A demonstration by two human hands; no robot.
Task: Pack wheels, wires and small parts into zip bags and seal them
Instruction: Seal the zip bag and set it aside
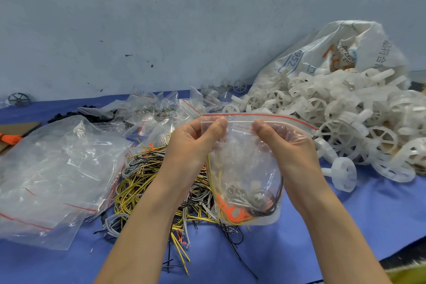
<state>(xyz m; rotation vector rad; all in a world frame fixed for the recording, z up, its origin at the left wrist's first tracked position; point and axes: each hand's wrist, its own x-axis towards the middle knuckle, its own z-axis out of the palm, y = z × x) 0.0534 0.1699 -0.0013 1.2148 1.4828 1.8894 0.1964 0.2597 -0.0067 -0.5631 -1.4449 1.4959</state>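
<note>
While held above the counter (322, 226), 1 zip bag (249, 168) hangs filled.
Left hand (196, 143) and right hand (285, 143) both pinch its red-striped top edge.

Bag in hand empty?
No: the zip bag, pinched by both hands, holds orange parts, screws and black wire at its bottom.

Both forearms run off the bottom edge. The fingers of the left hand (196, 140) and right hand (283, 143) lie behind the zip bag (246, 168), seen only dimly through the plastic. Whether its strip is fully pressed shut cannot be told. The small parts (244, 198) at its bottom are too blurred to name. The stack of bags (50, 173) is cut by the left edge, the wheels (359, 117) by the right. Print on the sack (322, 53) is unreadable.
</note>
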